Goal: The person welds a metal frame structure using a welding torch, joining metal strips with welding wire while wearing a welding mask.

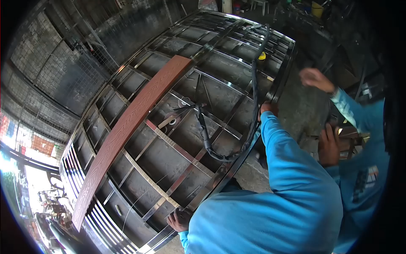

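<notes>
A large metal gate frame [169,148] of steel bars and dark panels fills the view. My left hand [177,220] grips its near edge at the bottom, with my fingers wrapped over the rail. My right hand [268,108], at the end of my blue sleeve, holds the same edge farther up. A brown wood-grain plank [127,127] lies diagonally across the frame. A black cable [253,97] loops over the bars close to my right hand.
A co-worker in a blue shirt stands at the right, one hand [315,78] raised and the other hand [327,146] lower down. A yellow tape measure [262,55] and a small tool [171,121] rest on the frame. Wire-mesh panels [55,72] stand at the left.
</notes>
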